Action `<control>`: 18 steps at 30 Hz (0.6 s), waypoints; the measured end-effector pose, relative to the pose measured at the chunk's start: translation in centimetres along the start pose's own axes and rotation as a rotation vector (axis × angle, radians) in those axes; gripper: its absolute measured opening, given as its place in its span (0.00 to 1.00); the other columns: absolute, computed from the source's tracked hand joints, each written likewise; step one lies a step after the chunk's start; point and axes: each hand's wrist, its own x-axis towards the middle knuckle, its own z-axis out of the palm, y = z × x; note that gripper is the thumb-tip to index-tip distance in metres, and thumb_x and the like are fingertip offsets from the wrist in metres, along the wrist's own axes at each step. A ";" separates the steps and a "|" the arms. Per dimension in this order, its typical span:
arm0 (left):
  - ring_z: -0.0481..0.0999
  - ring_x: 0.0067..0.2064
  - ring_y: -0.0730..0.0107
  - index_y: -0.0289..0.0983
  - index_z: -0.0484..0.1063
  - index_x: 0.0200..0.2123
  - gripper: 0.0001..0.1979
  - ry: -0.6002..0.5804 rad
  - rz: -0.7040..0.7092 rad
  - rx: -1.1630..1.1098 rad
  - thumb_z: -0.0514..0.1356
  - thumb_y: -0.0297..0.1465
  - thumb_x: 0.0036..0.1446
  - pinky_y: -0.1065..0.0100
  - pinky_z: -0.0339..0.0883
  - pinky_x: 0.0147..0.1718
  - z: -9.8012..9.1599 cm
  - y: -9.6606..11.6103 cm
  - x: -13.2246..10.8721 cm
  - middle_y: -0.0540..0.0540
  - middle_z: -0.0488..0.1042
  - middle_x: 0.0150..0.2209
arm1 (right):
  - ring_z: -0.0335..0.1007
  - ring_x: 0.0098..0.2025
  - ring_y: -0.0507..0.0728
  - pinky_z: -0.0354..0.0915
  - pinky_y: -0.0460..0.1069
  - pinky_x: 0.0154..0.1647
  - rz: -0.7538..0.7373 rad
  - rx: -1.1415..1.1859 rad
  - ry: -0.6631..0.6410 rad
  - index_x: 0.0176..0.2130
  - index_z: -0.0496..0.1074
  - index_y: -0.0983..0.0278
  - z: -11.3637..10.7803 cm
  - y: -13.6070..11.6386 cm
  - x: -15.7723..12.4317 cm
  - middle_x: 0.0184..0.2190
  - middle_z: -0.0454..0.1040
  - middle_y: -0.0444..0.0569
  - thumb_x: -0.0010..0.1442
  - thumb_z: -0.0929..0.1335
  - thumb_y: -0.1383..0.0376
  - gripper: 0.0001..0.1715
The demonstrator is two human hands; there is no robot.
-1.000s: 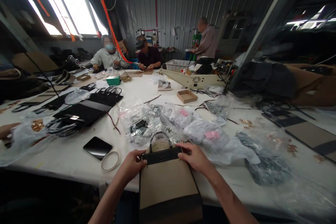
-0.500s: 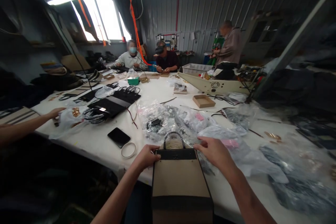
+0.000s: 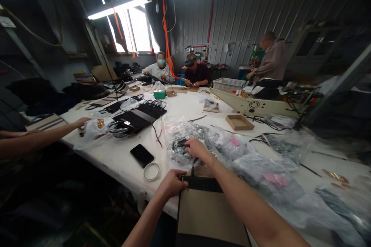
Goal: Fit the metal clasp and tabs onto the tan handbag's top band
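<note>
A tan and black handbag (image 3: 213, 212) stands close in front of me at the table's near edge, its handle (image 3: 194, 166) partly behind my right forearm. My left hand (image 3: 174, 182) pinches the bag's upper left corner, thumb on the near side. My right hand (image 3: 197, 148) reaches past the bag to a clear plastic bag (image 3: 176, 129) of small dark parts. Its fingertips are bent together at the dark pieces (image 3: 179, 145); whether they hold one is hidden.
On the white table (image 3: 121, 162) lie a black phone (image 3: 142, 155), a tape roll (image 3: 151, 171), a black bag (image 3: 139, 117) and a cardboard tray (image 3: 240, 122). Another person's hand (image 3: 82, 122) is at the left. Several people work at the back.
My right hand has left the handbag's upper right corner and moved forward and left to the plastic bag. My left hand stays on the handbag. The view has turned left.
</note>
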 end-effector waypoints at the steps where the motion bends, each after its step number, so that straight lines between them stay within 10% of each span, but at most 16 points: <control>1: 0.70 0.32 0.70 0.31 0.83 0.62 0.34 0.000 0.004 -0.001 0.68 0.28 0.49 0.69 0.62 0.32 0.0 -0.3 0.1 0.50 0.77 0.33 | 0.80 0.55 0.61 0.68 0.48 0.54 0.015 -0.006 0.000 0.53 0.87 0.58 0.4 0.1 0.4 0.56 0.84 0.53 0.66 0.75 0.63 0.16; 12: 0.72 0.35 0.65 0.32 0.86 0.57 0.31 0.013 0.021 -0.003 0.67 0.28 0.46 0.66 0.62 0.34 0.5 -0.8 0.2 0.49 0.78 0.33 | 0.80 0.52 0.58 0.68 0.49 0.51 -0.008 -0.052 -0.022 0.50 0.87 0.53 1.9 0.3 1.2 0.58 0.82 0.49 0.67 0.72 0.63 0.15; 18: 0.79 0.51 0.49 0.36 0.85 0.58 0.35 0.109 -0.036 -0.001 0.71 0.32 0.42 0.56 0.71 0.56 0.3 -1.6 0.5 0.42 0.83 0.49 | 0.83 0.50 0.60 0.68 0.49 0.49 -0.051 -0.058 0.004 0.45 0.89 0.54 1.7 0.0 1.8 0.52 0.85 0.49 0.59 0.75 0.69 0.17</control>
